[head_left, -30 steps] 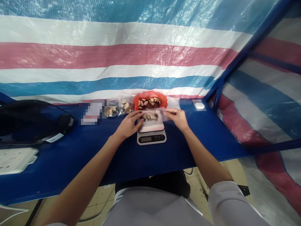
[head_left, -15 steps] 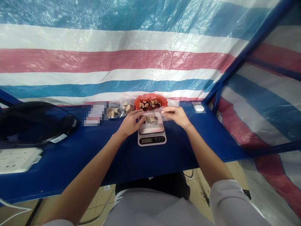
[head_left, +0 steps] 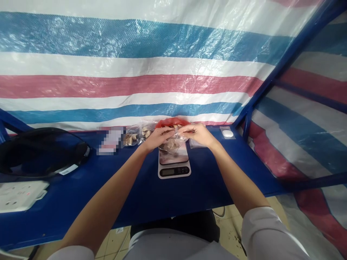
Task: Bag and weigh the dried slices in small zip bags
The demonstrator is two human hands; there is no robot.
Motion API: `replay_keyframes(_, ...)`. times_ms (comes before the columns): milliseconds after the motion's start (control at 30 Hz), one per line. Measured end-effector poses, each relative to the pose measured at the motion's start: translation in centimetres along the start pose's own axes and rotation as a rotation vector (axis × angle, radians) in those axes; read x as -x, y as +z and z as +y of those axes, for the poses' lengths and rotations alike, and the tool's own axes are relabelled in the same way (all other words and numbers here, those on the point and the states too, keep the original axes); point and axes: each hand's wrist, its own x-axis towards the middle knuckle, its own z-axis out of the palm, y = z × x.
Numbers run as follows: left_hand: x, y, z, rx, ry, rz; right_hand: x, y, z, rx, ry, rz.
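Above a white kitchen scale (head_left: pixel 174 171) with a dark display, my two hands grip a clear plastic bag (head_left: pixel 171 145) with brownish-pale pieces inside. My left hand (head_left: pixel 158 137) is closed on the bag's upper left edge. On the other side, my right hand (head_left: pixel 197 133) pinches the top right edge. The fingertips of both hands are close together at the bag's mouth. Just behind them stands an open red plastic bag (head_left: pixel 173 121) of similar pale, dark-edged pieces, partly hidden by my hands.
Two filled clear bags, one being this bag (head_left: pixel 130 138), lie left of the red bag. Flat clear bags (head_left: pixel 196 144) lie to the right, and a white mouse-shaped object (head_left: pixel 227 133) beyond. A black headband-like object (head_left: pixel 43 151) and a white power strip (head_left: pixel 23 195) occupy the table's left.
The clear bag has been lifted and drawn upright off the scale's plate. My hands have come closer together at its top. The camera view has tilted up slightly.
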Motion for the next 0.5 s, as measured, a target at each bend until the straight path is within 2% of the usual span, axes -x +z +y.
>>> replay_keyframes(167,0.0,0.3,-0.4,0.132,-0.014,0.112,0.1,-0.3,0.8,-0.028,0.024,0.087)
replay_keyframes(267,0.3,0.9,-0.9,0.305,-0.026,0.208,0.3,-0.5,1.2,-0.084,0.025,0.158)
replay_keyframes(333,0.5,1.4,-1.2,0.435,-0.092,0.251,0.5,-0.5,1.5,-0.129,0.039,0.207)
replay_keyframes(400,0.8,2.0,-1.2,0.548,-0.158,0.296,0.6,-0.2,2.1,-0.180,0.085,0.264)
replay_keyframes(500,1.2,3.2,-0.9,0.679,-0.203,0.384,0.7,0.7,2.9,-0.290,0.238,0.323)
